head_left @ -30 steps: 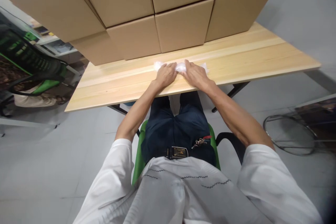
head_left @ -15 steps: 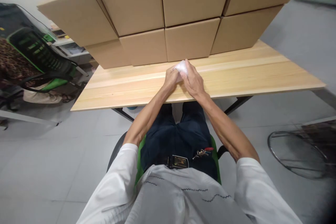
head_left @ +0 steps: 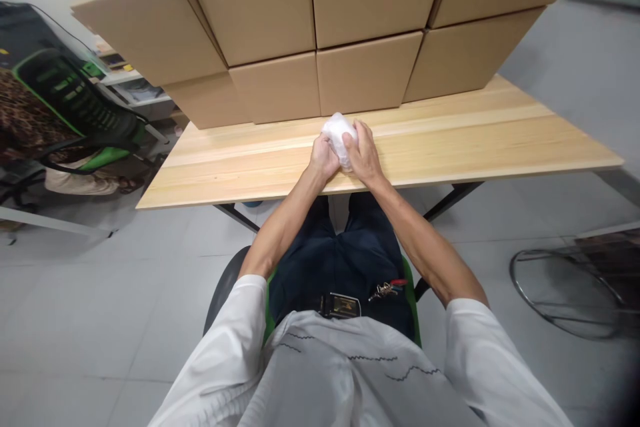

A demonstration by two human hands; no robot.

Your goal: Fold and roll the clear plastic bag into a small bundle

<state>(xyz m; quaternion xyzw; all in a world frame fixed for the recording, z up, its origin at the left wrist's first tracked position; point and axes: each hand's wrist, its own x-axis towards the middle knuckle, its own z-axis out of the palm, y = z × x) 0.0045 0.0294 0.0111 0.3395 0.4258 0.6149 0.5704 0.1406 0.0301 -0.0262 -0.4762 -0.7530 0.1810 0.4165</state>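
Note:
A small white bundle (head_left: 339, 133), which looks like something in a soft translucent wrap, is between my two hands over the wooden table (head_left: 240, 170). My left hand (head_left: 324, 156) is closed on the bundle's left side, its thumb and fingers bent against it. On the other side my right hand (head_left: 364, 152) grips it, with the thumb across the top and the fingers along the right. What lies inside the wrap cannot be made out.
Cardboard boxes (head_left: 370, 73) are stacked in two rows along the table's far side, just beyond my hands. A person sits on a green and black chair (head_left: 60, 93) at the left. A round metal frame (head_left: 565, 293) stands on the floor at the right.
The white bundle has turned in my hands and more of it shows now. My left hand has shifted slightly, its palm side more visible, and my right fingers have moved down its side.

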